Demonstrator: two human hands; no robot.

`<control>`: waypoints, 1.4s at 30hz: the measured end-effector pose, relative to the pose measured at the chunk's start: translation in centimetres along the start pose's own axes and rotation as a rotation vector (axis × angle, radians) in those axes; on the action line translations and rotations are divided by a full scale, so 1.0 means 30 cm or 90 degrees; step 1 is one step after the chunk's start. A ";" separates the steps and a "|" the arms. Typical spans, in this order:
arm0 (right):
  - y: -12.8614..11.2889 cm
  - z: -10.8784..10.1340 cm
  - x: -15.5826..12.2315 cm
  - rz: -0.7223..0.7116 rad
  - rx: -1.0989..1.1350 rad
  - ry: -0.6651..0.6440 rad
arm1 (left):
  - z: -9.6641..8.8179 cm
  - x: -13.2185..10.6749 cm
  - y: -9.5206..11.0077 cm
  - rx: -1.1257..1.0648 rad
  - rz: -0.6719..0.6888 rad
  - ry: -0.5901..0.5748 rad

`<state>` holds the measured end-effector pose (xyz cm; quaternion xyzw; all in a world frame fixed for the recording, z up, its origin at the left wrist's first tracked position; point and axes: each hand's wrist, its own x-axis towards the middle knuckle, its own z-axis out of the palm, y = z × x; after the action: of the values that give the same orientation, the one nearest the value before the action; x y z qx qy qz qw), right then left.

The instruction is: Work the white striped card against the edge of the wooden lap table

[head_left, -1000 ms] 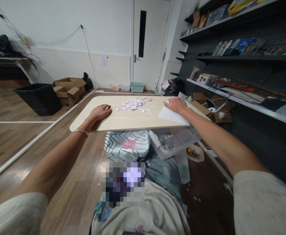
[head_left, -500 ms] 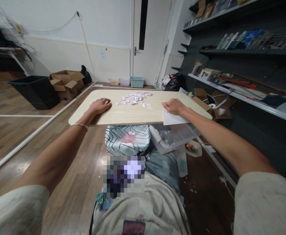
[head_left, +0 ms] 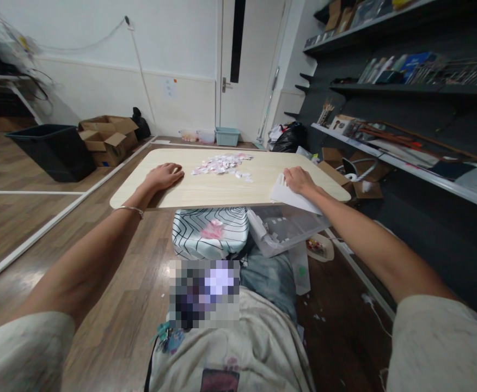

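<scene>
My left hand (head_left: 164, 176) lies flat and open on the light wooden table (head_left: 206, 191), near its left front edge. My right hand (head_left: 298, 180) rests near the table's right front edge, its fingers closed on a white folded paper (head_left: 289, 196) that sticks out over the edge. A heap of small white and pink paper pieces (head_left: 222, 163) lies on the far middle of the table, apart from both hands.
Under the table sit a patterned cushion (head_left: 209, 232) and a clear plastic box (head_left: 285, 231). A black bin (head_left: 54, 151) and cardboard boxes (head_left: 108, 141) stand at the left. Dark shelves (head_left: 405, 92) with tools line the right wall. A white door (head_left: 246, 71) is behind.
My right hand has shifted a little to the right with the white paper, which now tilts over the table edge. The left hand has stayed in place.
</scene>
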<state>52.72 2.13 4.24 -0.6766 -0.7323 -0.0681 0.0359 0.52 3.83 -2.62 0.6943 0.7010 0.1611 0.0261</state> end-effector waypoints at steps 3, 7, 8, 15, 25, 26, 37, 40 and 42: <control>0.007 0.004 0.006 -0.011 0.018 -0.018 | -0.007 -0.006 0.007 0.004 0.004 -0.016; 0.013 0.013 0.018 -0.003 0.032 -0.017 | -0.012 -0.011 0.013 -0.006 -0.001 -0.007; 0.013 0.015 0.020 -0.003 0.027 -0.016 | -0.012 -0.011 0.014 -0.007 -0.003 -0.005; 0.004 0.025 0.016 -0.062 -0.019 -0.019 | -0.007 -0.003 0.004 0.001 0.005 -0.011; 0.061 0.081 0.049 -0.158 0.092 0.029 | 0.000 0.004 -0.002 -0.009 -0.001 0.002; 0.067 0.092 0.057 -0.148 0.117 0.043 | -0.001 0.003 -0.002 -0.008 -0.002 0.000; 0.070 0.149 0.098 -0.049 0.257 0.098 | -0.018 -0.012 0.024 -0.016 -0.005 0.004; 0.055 0.149 0.104 -0.001 0.220 0.100 | -0.026 -0.017 0.031 -0.014 -0.009 -0.001; 0.049 0.149 0.109 0.016 0.198 0.101 | -0.030 -0.020 0.035 -0.021 -0.011 -0.002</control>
<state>54.09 6.12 0.37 -0.6644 -0.7204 -0.0068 0.1989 1.32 3.05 -1.59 0.6878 0.7042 0.1714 0.0396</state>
